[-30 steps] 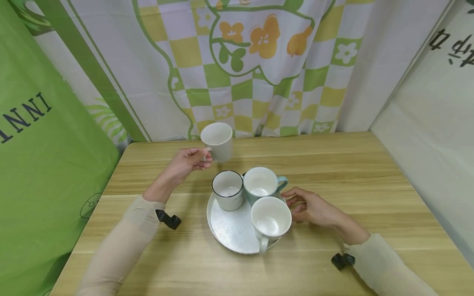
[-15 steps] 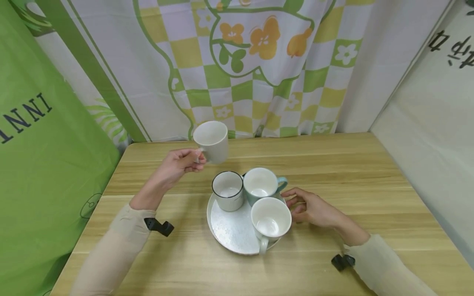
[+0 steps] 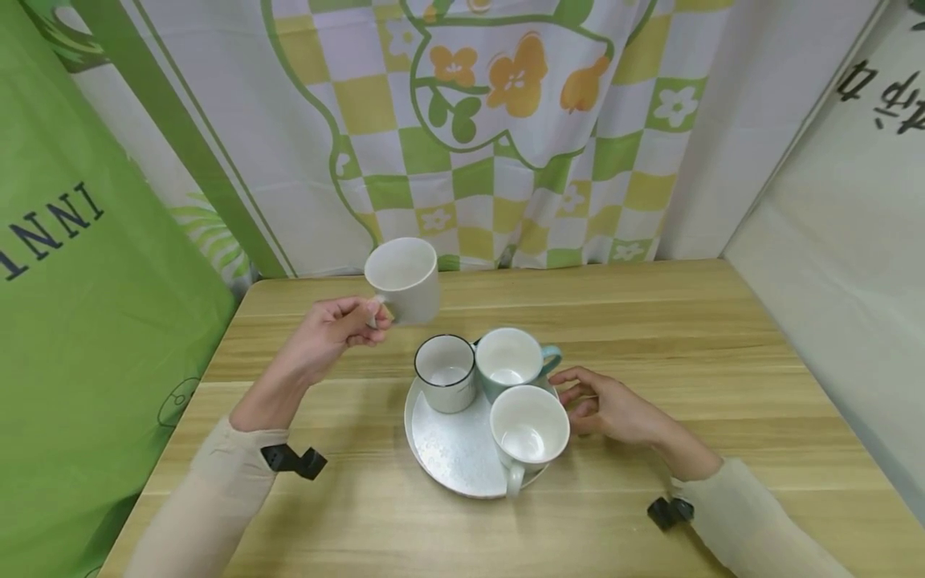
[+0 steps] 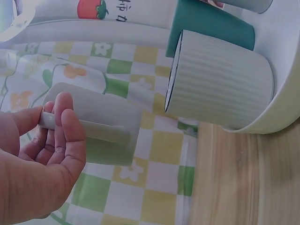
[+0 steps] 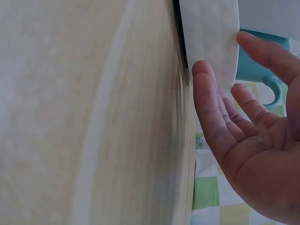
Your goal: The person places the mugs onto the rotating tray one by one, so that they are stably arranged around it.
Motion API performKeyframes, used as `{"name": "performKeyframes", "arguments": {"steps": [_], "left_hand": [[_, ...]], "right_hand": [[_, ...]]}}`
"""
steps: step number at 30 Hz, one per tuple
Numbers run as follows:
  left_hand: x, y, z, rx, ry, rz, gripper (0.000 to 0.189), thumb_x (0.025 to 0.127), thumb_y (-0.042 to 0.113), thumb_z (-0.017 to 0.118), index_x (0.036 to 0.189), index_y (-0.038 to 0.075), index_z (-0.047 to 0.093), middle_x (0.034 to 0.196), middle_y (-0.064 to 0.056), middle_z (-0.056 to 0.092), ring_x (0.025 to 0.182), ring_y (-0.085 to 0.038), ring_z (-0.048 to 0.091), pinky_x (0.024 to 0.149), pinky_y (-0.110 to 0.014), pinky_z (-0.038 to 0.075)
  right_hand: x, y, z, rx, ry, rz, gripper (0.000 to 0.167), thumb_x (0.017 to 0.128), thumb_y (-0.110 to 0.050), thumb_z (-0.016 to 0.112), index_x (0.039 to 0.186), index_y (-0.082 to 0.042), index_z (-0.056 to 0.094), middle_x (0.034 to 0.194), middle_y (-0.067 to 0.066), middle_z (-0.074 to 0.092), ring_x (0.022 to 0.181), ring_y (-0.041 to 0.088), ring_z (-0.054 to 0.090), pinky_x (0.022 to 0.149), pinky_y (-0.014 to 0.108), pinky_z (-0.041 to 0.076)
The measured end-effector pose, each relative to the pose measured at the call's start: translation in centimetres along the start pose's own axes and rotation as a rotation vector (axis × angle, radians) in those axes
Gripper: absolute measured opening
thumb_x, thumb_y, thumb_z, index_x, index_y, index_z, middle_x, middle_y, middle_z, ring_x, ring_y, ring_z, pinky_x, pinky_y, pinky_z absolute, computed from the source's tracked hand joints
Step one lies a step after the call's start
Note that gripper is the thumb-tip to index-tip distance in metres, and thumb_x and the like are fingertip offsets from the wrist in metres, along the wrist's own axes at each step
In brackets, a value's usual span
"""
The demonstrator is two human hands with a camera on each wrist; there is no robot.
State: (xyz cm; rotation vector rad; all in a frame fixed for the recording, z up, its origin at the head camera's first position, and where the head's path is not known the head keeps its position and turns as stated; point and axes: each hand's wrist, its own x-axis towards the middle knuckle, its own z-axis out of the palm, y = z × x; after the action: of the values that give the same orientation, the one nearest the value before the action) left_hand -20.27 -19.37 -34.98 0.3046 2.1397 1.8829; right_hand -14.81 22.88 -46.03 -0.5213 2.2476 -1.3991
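Observation:
My left hand (image 3: 332, 341) pinches the handle of a plain white mug (image 3: 412, 299), held up past the far left of a round white tray (image 3: 451, 461). In the left wrist view, thumb and fingers close on that handle (image 4: 105, 131). On the tray stand a ribbed white mug with a dark rim (image 3: 454, 395), a teal mug with a white inside (image 3: 551, 359), and another white mug (image 3: 523, 433) whose handle points toward me. At the tray's right side rests my right hand (image 3: 614, 408), its fairly straight fingers touching the tray's wall (image 5: 213, 42).
The tray sits on a wooden table (image 3: 723, 361). Behind the table hangs a checked, flowered curtain (image 3: 506, 185). Green cloth (image 3: 87, 321) borders the left side and a pale sheet (image 3: 853, 265) the right. A black wrist camera (image 3: 292, 461) juts from my left sleeve.
My left hand has drawn the white mug leftward and a little back toward me, away from the tray. The right hand, the tray and the mugs on it stay put.

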Motion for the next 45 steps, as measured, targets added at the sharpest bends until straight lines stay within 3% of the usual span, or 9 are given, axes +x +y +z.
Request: {"name": "performKeyframes", "arguments": {"steps": [8, 16, 22, 28, 32, 39, 45], "left_hand": [[-1.3, 0.2, 0.0, 0.012, -0.025, 0.024, 0.022, 0.105, 0.018, 0.052, 0.103, -0.001, 0.064, 0.093, 0.002, 0.071, 0.085, -0.013, 0.07, 0.082, -0.025, 0.058], [-3.1, 1.0, 0.5, 0.011, -0.037, 0.064, 0.018, 0.104, 0.016, 0.053, 0.097, 0.005, 0.066, 0.091, 0.003, 0.072, 0.082, -0.011, 0.07, 0.081, -0.026, 0.059], [-4.5, 1.2, 0.9, -0.011, -0.065, 0.119, 0.019, 0.104, 0.013, 0.054, 0.093, 0.009, 0.068, 0.09, 0.002, 0.072, 0.08, -0.011, 0.07, 0.078, -0.026, 0.06], [-5.9, 1.0, 1.4, 0.019, -0.094, 0.134, 0.018, 0.103, 0.011, 0.054, 0.094, 0.01, 0.069, 0.09, 0.003, 0.071, 0.076, -0.011, 0.071, 0.077, -0.027, 0.06], [-6.5, 0.8, 2.0, 0.041, -0.118, 0.156, 0.017, 0.103, 0.009, 0.054, 0.096, 0.005, 0.07, 0.089, 0.003, 0.071, 0.075, -0.011, 0.071, 0.076, -0.029, 0.06], [-7.6, 0.6, 3.0, 0.073, -0.165, 0.155, 0.025, 0.103, 0.009, 0.054, 0.101, -0.014, 0.064, 0.089, 0.003, 0.071, 0.075, -0.012, 0.07, 0.077, -0.03, 0.06], [-8.3, 0.2, 3.4, 0.078, -0.203, 0.141, 0.023, 0.102, 0.01, 0.055, 0.099, -0.011, 0.065, 0.09, 0.003, 0.073, 0.075, -0.012, 0.07, 0.076, -0.031, 0.06]], "right_hand": [[0.1, 0.1, 0.1, 0.002, 0.0, 0.007, 0.064, 0.086, -0.009, 0.077, 0.142, -0.005, 0.046, 0.126, 0.026, 0.061, 0.095, 0.024, 0.067, 0.071, 0.029, 0.06], [0.0, -0.1, 0.0, 0.009, -0.004, -0.007, 0.064, 0.086, -0.007, 0.076, 0.142, -0.003, 0.045, 0.125, 0.027, 0.061, 0.096, 0.026, 0.066, 0.072, 0.029, 0.059], [0.0, -0.1, 0.1, 0.009, -0.004, -0.009, 0.064, 0.086, -0.008, 0.077, 0.142, -0.002, 0.045, 0.125, 0.027, 0.061, 0.096, 0.026, 0.067, 0.073, 0.028, 0.059], [0.0, -0.1, 0.0, 0.009, -0.003, -0.009, 0.065, 0.086, -0.009, 0.077, 0.142, -0.003, 0.045, 0.124, 0.026, 0.061, 0.096, 0.026, 0.067, 0.076, 0.027, 0.059], [0.0, 0.0, 0.0, 0.015, -0.006, -0.005, 0.066, 0.086, -0.011, 0.078, 0.143, -0.003, 0.044, 0.125, 0.026, 0.061, 0.096, 0.026, 0.067, 0.077, 0.027, 0.059], [0.0, 0.2, 0.0, 0.011, -0.01, -0.007, 0.065, 0.087, -0.01, 0.077, 0.143, -0.004, 0.044, 0.125, 0.026, 0.061, 0.096, 0.025, 0.067, 0.077, 0.027, 0.059], [0.0, 0.2, 0.0, 0.01, -0.009, -0.009, 0.065, 0.087, -0.011, 0.077, 0.143, -0.004, 0.045, 0.125, 0.026, 0.061, 0.096, 0.025, 0.067, 0.077, 0.028, 0.059]]}}
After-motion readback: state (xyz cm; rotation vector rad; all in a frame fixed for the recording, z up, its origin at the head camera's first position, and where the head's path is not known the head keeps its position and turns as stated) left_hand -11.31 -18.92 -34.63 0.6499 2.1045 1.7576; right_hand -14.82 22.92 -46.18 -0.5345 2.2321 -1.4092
